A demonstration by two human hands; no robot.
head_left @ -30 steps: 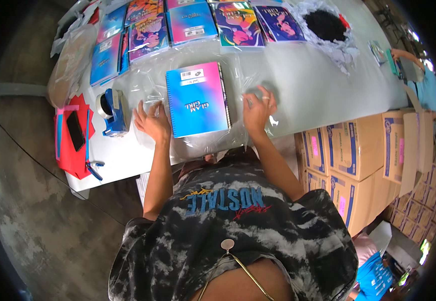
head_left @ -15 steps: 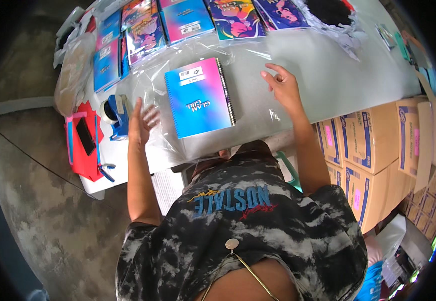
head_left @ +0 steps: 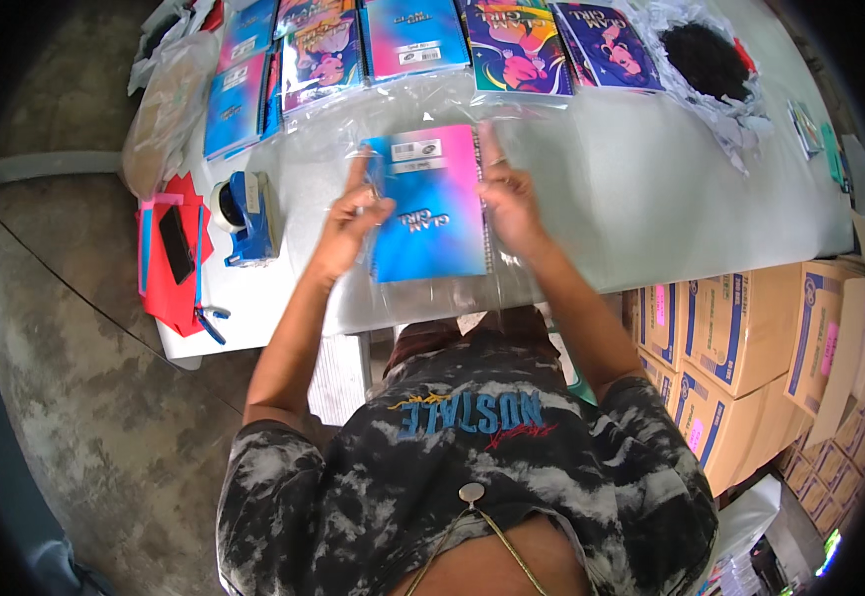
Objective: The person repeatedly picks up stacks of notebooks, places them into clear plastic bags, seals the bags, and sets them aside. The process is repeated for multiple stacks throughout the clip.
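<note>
A blue-and-pink spiral notebook is between my hands, with a barcode label near its far edge; there may be more than one notebook in the stack. My left hand grips its left edge, thumb over the cover and index finger pointing away along the side. On the opposite edge my right hand holds on in the same way, its fingertips blurred by motion. Clear plastic film spreads around and beneath the notebook on the grey-white table.
Stacks of colourful notebooks line the table's far side. To the left are a blue tape dispenser, a black phone on red sheets and a blue cutter. Cardboard boxes are piled at the right, beyond the table edge.
Both hands have come inward from either side and now hold the notebook's edges. The notebook sits straighter. The whole view has shifted slightly.
</note>
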